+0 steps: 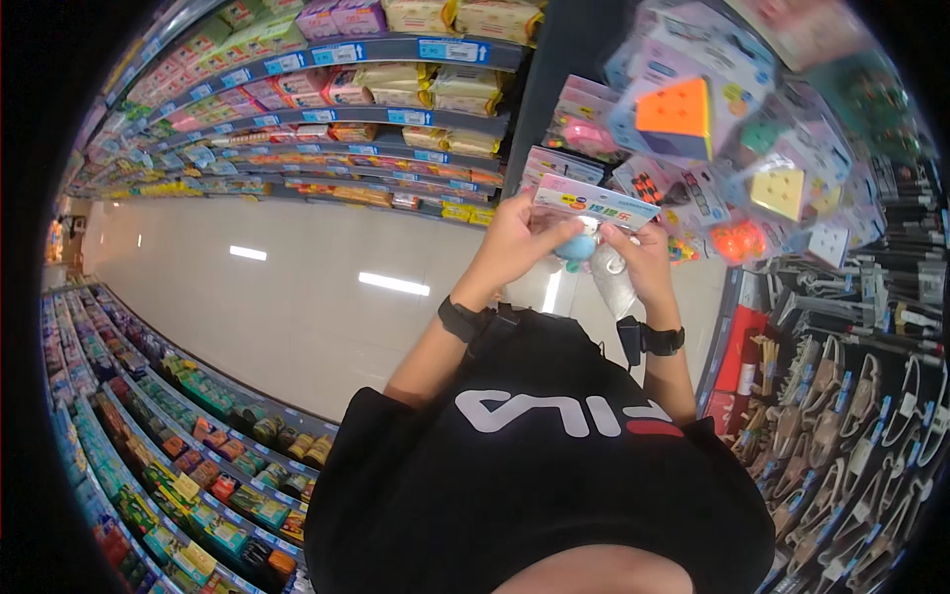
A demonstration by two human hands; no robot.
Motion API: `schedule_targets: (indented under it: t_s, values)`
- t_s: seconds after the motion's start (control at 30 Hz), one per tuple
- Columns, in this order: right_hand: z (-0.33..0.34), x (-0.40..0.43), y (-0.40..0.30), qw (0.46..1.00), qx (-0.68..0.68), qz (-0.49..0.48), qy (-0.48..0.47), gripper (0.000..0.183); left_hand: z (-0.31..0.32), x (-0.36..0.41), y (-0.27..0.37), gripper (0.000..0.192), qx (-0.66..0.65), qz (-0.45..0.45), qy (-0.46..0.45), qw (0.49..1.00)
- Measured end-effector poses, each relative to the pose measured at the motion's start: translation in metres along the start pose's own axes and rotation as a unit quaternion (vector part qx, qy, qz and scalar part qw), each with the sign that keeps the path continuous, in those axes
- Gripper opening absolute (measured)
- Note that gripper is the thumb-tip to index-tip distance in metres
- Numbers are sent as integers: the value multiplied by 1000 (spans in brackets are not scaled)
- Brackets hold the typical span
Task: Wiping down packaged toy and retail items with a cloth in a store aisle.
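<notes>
In front of my chest I hold a small packaged toy with both hands. Its printed cardboard header faces up at me and bears writing. Below the card, a round light-blue toy figure with a white part shows between my thumbs. My left hand grips the pack's left side, while my right hand pinches its right side. A whitish, crinkled piece hangs beneath my right thumb; whether it belongs to the pack is unclear. My fingers behind the card are hidden.
Just beyond my hands hang carded toys, among them an orange puzzle cube and a pink toy. Shelves of packaged goods stand at upper left, more shelves at lower left. Clothes hangers fill the right. Shiny floor lies between.
</notes>
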State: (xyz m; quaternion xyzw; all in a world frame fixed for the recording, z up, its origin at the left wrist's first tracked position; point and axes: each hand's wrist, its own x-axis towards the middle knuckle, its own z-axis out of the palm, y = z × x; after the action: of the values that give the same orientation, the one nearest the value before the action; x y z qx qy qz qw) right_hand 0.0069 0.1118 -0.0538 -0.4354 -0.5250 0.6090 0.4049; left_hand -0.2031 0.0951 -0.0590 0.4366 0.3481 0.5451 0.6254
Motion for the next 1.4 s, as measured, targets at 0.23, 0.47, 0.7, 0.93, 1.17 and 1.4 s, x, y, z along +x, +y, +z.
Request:
schedule_targets:
  t_s: [0.23,0.47,0.7,0.93,1.17,1.4]
  values:
    - [4,29,-7,996,24,-66,52,24,0,36,17,24,-33,52,54,997]
    - [9,38,-3,989,9,-104,109,26,-2,50,21,27,-20,57,47,997]
    - [1,36,0,985,11,-102,140,26,3,59,6,23,-18,71,50,996]
    - [2,42,10,982,30,-118,145,25,-6,59,9,26,53,53,35,997]
    - [4,39,4,979,18,-133,156,25,2,64,10,26,-23,99,55,993]
    - [-2,42,7,981,16,-122,151,26,-2,68,11,25,19,96,31,995]
